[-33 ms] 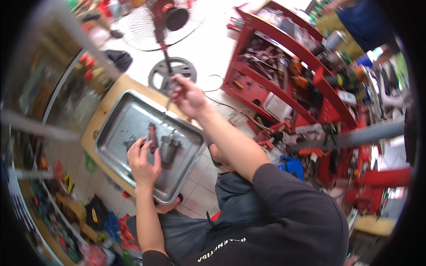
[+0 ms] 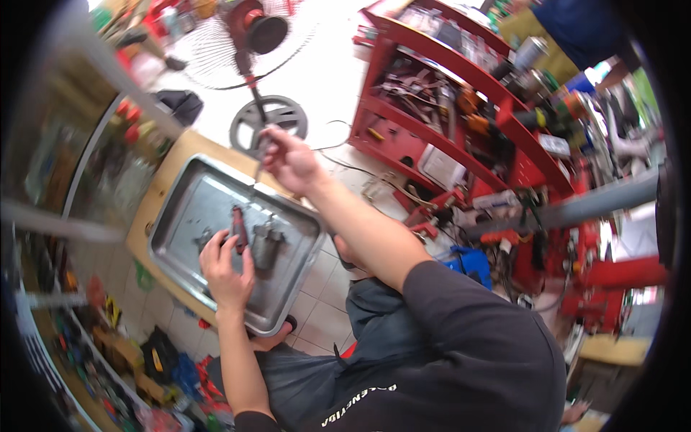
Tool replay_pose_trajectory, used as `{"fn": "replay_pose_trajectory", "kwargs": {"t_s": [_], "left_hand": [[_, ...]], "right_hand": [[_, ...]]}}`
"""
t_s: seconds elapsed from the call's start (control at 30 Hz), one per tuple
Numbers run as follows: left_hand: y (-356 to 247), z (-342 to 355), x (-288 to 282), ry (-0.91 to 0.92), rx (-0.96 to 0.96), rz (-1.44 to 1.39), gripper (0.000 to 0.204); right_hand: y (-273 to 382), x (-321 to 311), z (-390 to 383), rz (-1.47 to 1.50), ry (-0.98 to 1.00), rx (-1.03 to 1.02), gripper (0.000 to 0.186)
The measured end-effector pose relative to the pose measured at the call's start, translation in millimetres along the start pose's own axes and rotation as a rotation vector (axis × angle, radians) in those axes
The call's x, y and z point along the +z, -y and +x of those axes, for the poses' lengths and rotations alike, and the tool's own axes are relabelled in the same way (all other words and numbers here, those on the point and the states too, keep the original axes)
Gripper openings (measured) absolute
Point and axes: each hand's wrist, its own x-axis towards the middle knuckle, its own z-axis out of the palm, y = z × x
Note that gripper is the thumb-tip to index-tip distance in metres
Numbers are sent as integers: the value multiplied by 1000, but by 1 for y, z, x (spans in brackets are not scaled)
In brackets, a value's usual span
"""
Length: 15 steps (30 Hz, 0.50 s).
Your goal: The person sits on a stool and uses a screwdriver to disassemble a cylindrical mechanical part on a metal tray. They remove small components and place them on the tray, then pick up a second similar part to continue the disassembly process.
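A shallow metal tray (image 2: 169,248) sits low in front of me. My left hand (image 2: 229,277) is over it, with fingers and thumb curved around the lower end of a slim dark-red tool (image 2: 239,225); its exact kind is unclear. Just right of that tool, a grey cylindrical metal part (image 2: 268,250) stands in the tray, and small dark bits (image 2: 204,237) lie to the left of it. Above the tray's far edge, my right hand (image 2: 294,164) pinches a thin metal rod (image 2: 258,171) pointing down toward the tray. Blur hides the rod's details.
The tray rests on a wooden board (image 2: 169,171). Beyond it stands a fan with a round base (image 2: 291,122). A red tool cart (image 2: 425,128) full of tools is at the far right, near another person (image 2: 579,39). Cluttered shelves (image 2: 79,345) line the left.
The whole view has shifted slightly, with the tray and hands appearing a little left and lower. Both hands keep nearly the same place over the tray.
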Motion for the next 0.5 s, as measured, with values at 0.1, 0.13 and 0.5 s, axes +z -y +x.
{"fn": "replay_pose_trajectory", "kwargs": {"t_s": [0.1, 0.13, 0.5], "left_hand": [[-2, -1, 5, 52, 10, -8, 30], [-1, -2, 4, 55, 4, -8, 30], [0, -4, 10, 59, 25, -34, 33]], "right_hand": [[1, 2, -5, 29, 19, 13, 19], [1, 4, -6, 48, 41, 31, 20], [3, 8, -6, 29, 18, 0, 20]]}}
